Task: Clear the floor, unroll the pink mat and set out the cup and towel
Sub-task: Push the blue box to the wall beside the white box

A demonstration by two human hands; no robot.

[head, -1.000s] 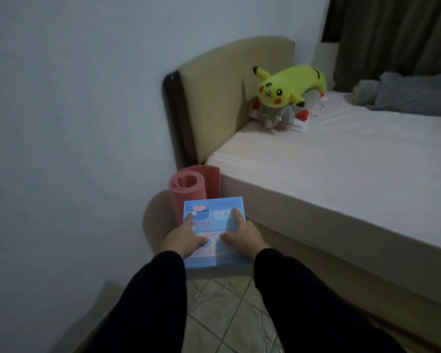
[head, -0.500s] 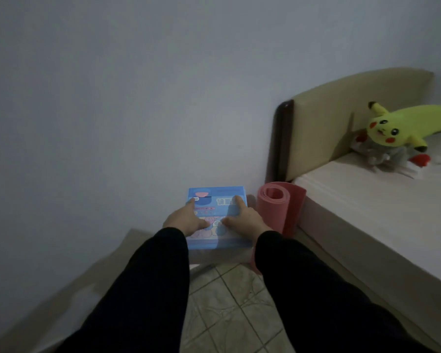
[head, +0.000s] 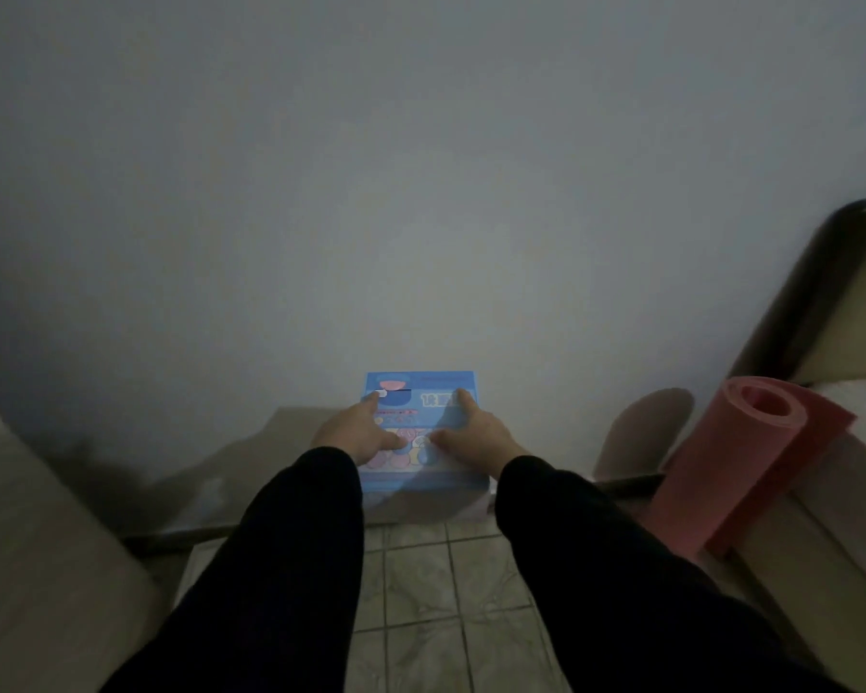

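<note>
Both hands, left hand [head: 358, 432] and right hand [head: 476, 435], lie spread flat on the blue printed cardboard box [head: 421, 432]. The rolled pink foam mat [head: 751, 467] stands near-upright at 3 o'clock, nearer the right hand.

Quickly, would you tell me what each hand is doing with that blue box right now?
Left hand: open, fingers spread flat on top of the blue box.
Right hand: open, likewise flat on the box top; no grasp is visible.

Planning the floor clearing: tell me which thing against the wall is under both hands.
The blue box: left hand and right hand lie flat on its printed top. The rolled pink mat stands untouched to the right.
</note>
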